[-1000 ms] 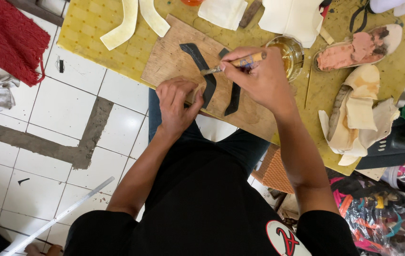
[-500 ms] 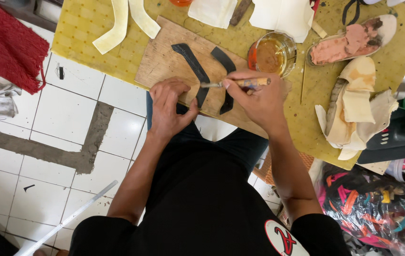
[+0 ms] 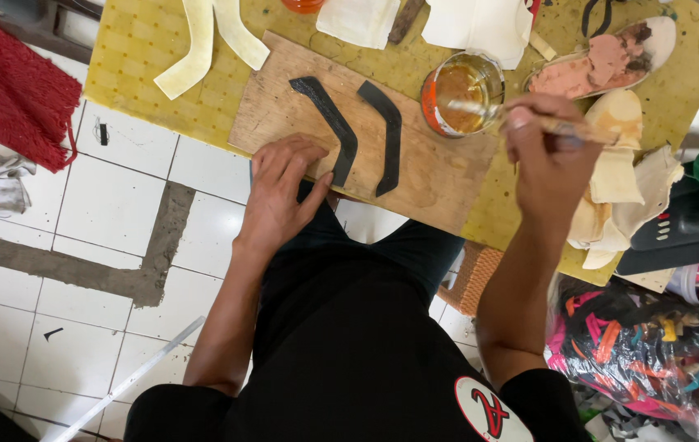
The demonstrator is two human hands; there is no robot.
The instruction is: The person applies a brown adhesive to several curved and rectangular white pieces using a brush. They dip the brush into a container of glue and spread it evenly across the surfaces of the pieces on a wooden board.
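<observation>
Right hand [image 3: 550, 168] closed around a brush [image 3: 529, 119], bristles dipped in the glue jar [image 3: 462, 92] at far right. Two black strips [image 3: 361, 139] lie left of it on the wooden board [image 3: 284, 106], long axes running near-to-far. Left hand [image 3: 280, 192] flat, open, touching the nearer strip's end.

2 black bent strips [image 3: 329, 123] lie flat, side by side, on a wooden board [image 3: 431, 176]. At the board's 2 o'clock stands a glass jar [image 3: 462, 92] of amber glue, a brush [image 3: 529, 119] dipping into it.
</observation>
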